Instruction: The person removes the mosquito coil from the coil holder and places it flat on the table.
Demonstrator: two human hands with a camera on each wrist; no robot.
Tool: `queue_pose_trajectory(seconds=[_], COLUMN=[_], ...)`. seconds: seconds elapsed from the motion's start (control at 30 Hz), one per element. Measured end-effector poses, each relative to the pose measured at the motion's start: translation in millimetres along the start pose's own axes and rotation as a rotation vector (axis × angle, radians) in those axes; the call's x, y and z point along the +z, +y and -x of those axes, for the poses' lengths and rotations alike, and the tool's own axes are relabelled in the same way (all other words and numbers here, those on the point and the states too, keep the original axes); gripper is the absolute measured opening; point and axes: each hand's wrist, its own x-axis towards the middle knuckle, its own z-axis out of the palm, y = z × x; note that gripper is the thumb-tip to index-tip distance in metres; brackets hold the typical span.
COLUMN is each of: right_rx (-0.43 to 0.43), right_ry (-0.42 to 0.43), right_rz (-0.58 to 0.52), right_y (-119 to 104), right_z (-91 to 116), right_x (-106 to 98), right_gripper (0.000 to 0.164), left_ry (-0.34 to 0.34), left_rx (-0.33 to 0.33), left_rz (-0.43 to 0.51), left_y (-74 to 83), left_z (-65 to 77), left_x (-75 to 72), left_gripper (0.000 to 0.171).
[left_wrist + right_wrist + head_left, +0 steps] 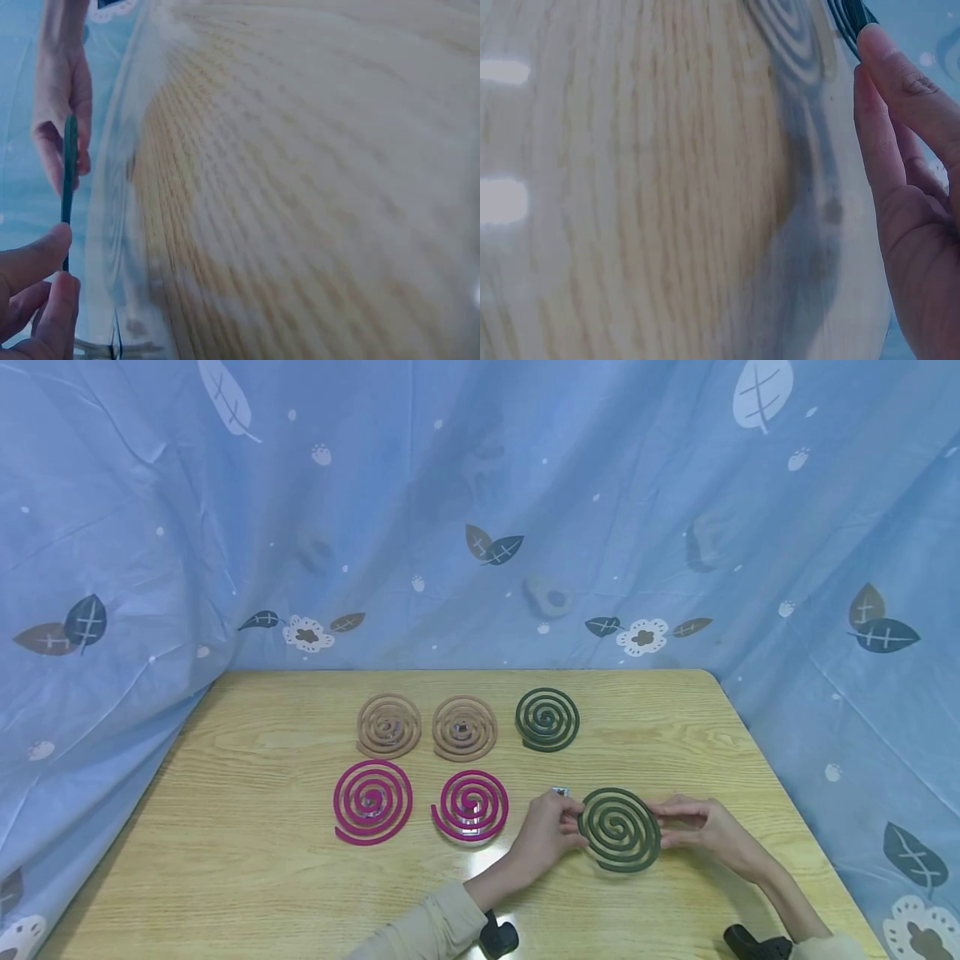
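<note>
Both hands hold a green mosquito coil (617, 828) at the right of the table, in the head view. My left hand (543, 833) pinches its left rim between thumb and fingers. On the opposite rim, the thumb and fingers of my right hand (708, 833) pinch the coil. Seen edge-on in the left wrist view, the coil (69, 169) is a thin strip running between the two hands. The right wrist view shows only part of the coil (849, 22) beyond the right fingertips, with its reflection on the glossy tabletop.
A darker green coil (547, 720) lies at the back. Two brown coils (388, 727) are left of it, and two magenta coils (372, 802) lie nearer. A small printed piece (560, 791) shows beside the left hand. Patterned blue cloth (480, 485) surrounds the wooden table (247, 885).
</note>
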Motion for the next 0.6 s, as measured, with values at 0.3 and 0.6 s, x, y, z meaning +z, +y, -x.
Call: queue_pose_trajectory(seconds=[0.3, 0.6], right_rx=[-0.008, 0.019], right_ry=[-0.015, -0.009], right_rz=[-0.04, -0.035], right_y=[13, 18], right_z=[6, 9], right_x=[-5, -8], right_gripper=[0.043, 0.043], left_ry=[0.006, 0.019], left_rx=[-0.009, -0.015], left_rz=[-0.024, -0.028], left_y=[-0.1, -2.7], left_z=[-1.4, -6.5], left_x=[9.3, 16.0], left_gripper=[0.039, 0.038])
